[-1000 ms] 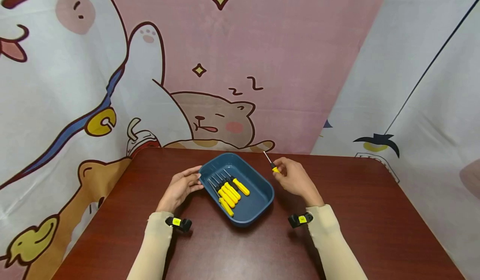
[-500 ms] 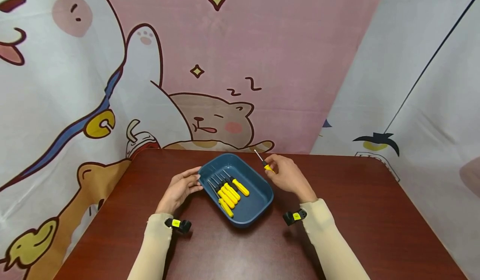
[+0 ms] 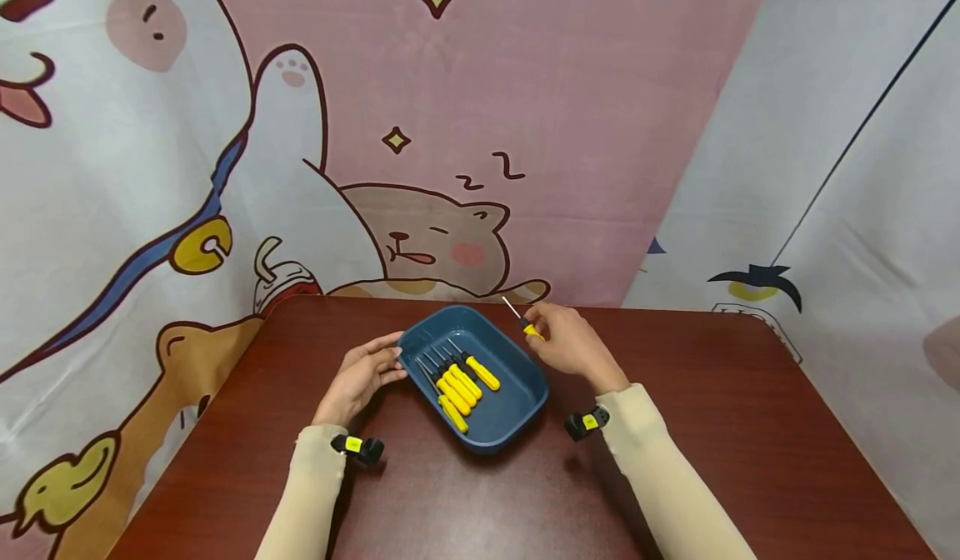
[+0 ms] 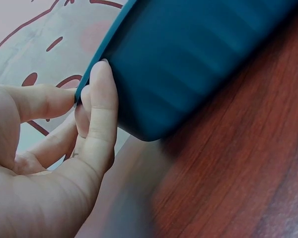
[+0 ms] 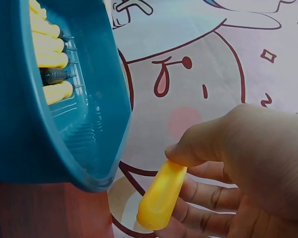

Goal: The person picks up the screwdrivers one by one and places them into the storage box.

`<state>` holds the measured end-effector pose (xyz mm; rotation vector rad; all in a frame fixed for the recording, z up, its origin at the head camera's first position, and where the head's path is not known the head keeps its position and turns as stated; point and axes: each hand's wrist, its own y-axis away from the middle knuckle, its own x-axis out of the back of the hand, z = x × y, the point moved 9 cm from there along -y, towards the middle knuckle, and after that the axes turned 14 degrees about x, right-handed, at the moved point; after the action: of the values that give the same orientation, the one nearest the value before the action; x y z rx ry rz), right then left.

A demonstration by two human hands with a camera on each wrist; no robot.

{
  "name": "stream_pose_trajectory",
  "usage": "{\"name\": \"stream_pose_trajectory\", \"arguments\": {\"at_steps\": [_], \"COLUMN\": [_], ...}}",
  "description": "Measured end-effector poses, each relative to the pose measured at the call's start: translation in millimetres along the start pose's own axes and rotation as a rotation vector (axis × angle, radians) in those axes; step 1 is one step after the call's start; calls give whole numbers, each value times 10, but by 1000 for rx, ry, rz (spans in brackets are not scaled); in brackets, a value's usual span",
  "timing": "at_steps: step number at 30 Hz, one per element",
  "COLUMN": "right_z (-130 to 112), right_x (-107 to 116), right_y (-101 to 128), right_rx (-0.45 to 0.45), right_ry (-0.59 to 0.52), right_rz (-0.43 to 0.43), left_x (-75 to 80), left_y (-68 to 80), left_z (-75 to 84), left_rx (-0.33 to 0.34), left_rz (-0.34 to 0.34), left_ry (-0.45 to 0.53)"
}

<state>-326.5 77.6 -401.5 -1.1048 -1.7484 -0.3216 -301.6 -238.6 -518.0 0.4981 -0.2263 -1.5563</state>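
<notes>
**Desk:** What is in the right grip [image 3: 564, 339]?

**Photographer:** A small yellow-handled screwdriver [image 3: 527, 326], pinched between thumb and fingers. Its thin metal shaft points up and away from the person, toward the cartoon backdrop [image 3: 420, 210]. In the right wrist view only the yellow handle [image 5: 161, 193] shows, pressed under the thumb and lying across the curled fingers [image 5: 208, 198].

**Desk:** And where is that hand relative to the tray?

**Photographer:** It hovers over the tray's far right corner, with the dark blue plastic tray [image 3: 517, 414] just to the left of the grip and nearer the person.

**Desk:** What does the tray hold?

**Photographer:** A row of matching screwdrivers [image 3: 459, 383], yellow handles with black collars, lying side by side in the middle of the tray, shafts pointing to its far left end. The exact count is hard to read; roughly five. From the right wrist they appear as yellow handles [image 5: 48, 59] stacked against the tray's ribbed floor.

**Desk:** The left hand?

**Photographer:** The left grip [image 3: 362, 374] is on the tray's left end. The left wrist view shows fingertips [image 4: 102, 87] pressed against the outer wall just below the rim [image 4: 97, 64], fingers fairly straight, thumb apart from the wall. It steadies the tray rather than closing round it.

**Desk:** Setting?

**Photographer:** A dark red wooden tabletop [image 3: 735, 427]. The tray sits on it between the two hands, with both cream sleeves [image 3: 660, 477] reaching in from the near edge.
</notes>
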Motion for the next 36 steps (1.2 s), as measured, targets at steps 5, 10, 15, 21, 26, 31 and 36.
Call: {"name": "stream_pose_trajectory", "arguments": {"at_steps": [5,10,15,21,26,31,36], "right_z": [-23,-46,-90,-160,-222,-259,-316], "right_x": [6,9,5,-16,-38,-95,-168], "right_y": [-42,-96,-158,-220,-258,-313,-365], "right_rx": [-16,-27,-19,-4,14,23,33], "right_ry": [4,18,39,53,78,109,146], "right_rz": [-14,-33,-53,-84,-106,-136,-184], "left_x": [4,-1,-2,5,-1,-8,4], "left_y": [-12,-4,-7,-7,-11,-21,-24], "left_z": [1,9,10,-1,-2,3,-2], "left_rx": [1,-1,-3,3,5,3,-3], "left_rz": [-1,-1,-4,-5,-7,-9,-8], "left_ry": [2,-6,-6,-9,-7,-1,-5]}}
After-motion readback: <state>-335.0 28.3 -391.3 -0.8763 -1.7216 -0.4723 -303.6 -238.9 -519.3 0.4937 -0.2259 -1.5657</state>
